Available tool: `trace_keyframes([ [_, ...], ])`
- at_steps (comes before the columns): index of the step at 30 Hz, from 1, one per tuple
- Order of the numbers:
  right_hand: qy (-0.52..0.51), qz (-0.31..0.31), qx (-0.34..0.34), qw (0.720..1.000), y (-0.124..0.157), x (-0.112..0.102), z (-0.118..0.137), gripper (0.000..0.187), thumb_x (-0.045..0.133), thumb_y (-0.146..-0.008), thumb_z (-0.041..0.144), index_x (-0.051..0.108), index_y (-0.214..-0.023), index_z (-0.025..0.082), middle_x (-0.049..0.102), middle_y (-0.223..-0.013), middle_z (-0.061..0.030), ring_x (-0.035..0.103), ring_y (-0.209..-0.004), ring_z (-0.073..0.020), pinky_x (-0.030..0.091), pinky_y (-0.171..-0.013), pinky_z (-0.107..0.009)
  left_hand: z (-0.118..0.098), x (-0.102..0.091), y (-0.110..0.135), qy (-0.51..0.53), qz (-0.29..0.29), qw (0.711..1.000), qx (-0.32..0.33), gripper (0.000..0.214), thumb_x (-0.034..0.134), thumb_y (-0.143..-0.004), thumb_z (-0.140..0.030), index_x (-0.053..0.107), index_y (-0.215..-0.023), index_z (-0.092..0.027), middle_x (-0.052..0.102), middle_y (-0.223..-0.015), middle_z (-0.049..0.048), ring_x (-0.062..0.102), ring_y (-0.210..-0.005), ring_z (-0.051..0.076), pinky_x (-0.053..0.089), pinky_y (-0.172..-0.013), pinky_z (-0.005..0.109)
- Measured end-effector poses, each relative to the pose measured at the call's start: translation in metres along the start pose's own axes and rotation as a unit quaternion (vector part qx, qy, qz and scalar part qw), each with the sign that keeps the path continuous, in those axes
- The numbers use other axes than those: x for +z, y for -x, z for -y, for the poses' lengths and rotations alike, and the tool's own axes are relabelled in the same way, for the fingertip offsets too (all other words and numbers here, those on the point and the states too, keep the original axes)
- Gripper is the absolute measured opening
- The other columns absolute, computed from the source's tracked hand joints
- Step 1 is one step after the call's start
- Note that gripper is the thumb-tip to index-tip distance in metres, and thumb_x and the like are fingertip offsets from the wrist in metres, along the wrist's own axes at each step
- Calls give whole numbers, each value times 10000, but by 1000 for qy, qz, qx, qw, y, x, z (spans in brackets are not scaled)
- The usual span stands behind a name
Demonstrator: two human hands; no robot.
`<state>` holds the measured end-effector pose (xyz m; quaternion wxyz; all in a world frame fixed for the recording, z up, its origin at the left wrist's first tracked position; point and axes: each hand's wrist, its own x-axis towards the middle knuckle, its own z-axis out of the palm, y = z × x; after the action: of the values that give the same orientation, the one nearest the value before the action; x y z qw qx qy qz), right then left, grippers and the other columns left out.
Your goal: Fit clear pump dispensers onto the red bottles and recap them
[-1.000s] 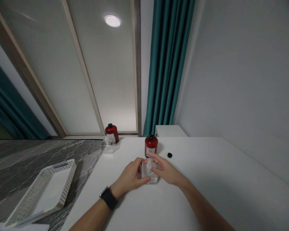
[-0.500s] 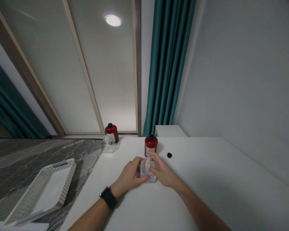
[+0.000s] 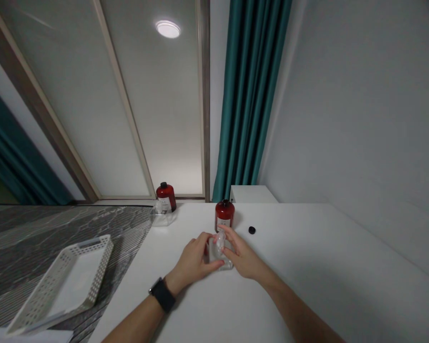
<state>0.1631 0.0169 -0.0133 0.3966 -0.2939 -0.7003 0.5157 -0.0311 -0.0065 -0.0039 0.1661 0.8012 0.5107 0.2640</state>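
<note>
A clear, square-based container (image 3: 226, 265) stands on the white table (image 3: 214, 305) in front of me. My left hand (image 3: 197, 257), with a dark watch at its wrist, curves round the container's left side and front. At its top, my right hand (image 3: 242, 253) has thumb and fingers on a clear knob-like piece (image 3: 220, 241). Whether that piece is separate from the container I cannot tell. Just behind my hands is a dark red bottle (image 3: 224, 212) with a pale label. A small black cap (image 3: 252, 230) lies to its right.
At the table's far left corner stand a second red bottle (image 3: 166, 195) with a black cap and another clear container (image 3: 161, 218). A white perforated basket (image 3: 102, 271) is at the left, beyond the table edge. A white cabinet (image 3: 253, 194) and a teal curtain (image 3: 252, 105) are behind.
Both hands stay almost in place round the clear container. The clear knob-like piece has shifted or tilted very slightly under my right fingers.
</note>
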Motion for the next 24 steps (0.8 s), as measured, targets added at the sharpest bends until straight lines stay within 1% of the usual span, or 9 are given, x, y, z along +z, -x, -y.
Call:
trace_keyframes([
  [4, -10, -18, 5, 1000, 0, 4, -3, 606, 559, -908, 175, 347, -1467, 273, 528, -1405, -103, 502, -1318, -225, 362, -1128, -455, -3, 0, 1, -24, -12, 1000, -5, 485, 704, -784, -451, 490, -1140, -201, 666, -928, 38, 614, -773, 255, 428, -739, 357],
  [6, -13, -13, 5, 1000, 0, 3, -3, 596, 554, -912, 183, 347, -1463, 273, 538, -1395, -104, 508, -1313, -229, 380, -1113, -458, -3, 0, 1, -22, -14, 1000, -7, 484, 703, -789, -450, 488, -1142, -198, 666, -932, 40, 614, -771, 254, 429, -740, 359],
  [9, 1, 5, -2, 1000, -1, -1, -1, 531, 552, -912, 182, 414, -1417, 267, 551, -1384, -97, 521, -1298, -236, 384, -1109, -463, -2, 0, 0, -18, -8, 1000, -7, 500, 701, -791, -473, 489, -1146, -191, 666, -945, 48, 614, -782, 256, 433, -752, 367],
  [12, 27, 20, -12, 999, -1, -9, 2, 521, 566, -885, 145, 464, -1381, 266, 541, -1400, -84, 500, -1321, -238, 329, -1150, -468, 2, -2, 0, -14, 2, 1000, -3, 533, 693, -787, -516, 498, -1160, -189, 671, -967, 61, 615, -825, 275, 440, -766, 379],
  [15, 39, 35, -16, 998, 2, -16, 8, 627, 605, -837, 123, 421, -1420, 261, 485, -1455, -91, 424, -1386, -246, 256, -1188, -474, 7, -5, 0, 14, 2, 1000, 17, 481, 590, -855, -526, 506, -1187, -189, 674, -1015, 76, 616, -850, 271, 445, -787, 390],
  [19, 65, 70, 21, 995, 5, -19, 16, 840, 727, -755, 158, 328, -1488, 258, 407, -1517, -115, 420, -1383, -277, 281, -1174, -486, 12, -8, 1, 41, -17, 998, 37, 422, 411, -946, -499, 514, -1205, -182, 671, -1044, 91, 616, -876, 267, 447, -806, 397],
  [21, 97, 66, 38, 992, 5, -18, 17, 931, 781, -703, 158, 312, -1501, 257, 390, -1534, -118, 416, -1385, -287, 273, -1177, -485, 12, -8, 2, 40, -22, 998, 31, 409, 344, -974, -473, 521, -1197, -180, 672, -1035, 93, 613, -877, 269, 448, -803, 400],
  [24, 129, 49, 43, 989, 4, -16, 14, 977, 817, -674, 168, 310, -1505, 248, 407, -1524, -123, 432, -1372, -286, 287, -1172, -471, 13, -7, 2, 41, -29, 998, 25, 403, 286, -996, -444, 526, -1188, -183, 675, -1036, 91, 613, -887, 269, 448, -812, 402],
])
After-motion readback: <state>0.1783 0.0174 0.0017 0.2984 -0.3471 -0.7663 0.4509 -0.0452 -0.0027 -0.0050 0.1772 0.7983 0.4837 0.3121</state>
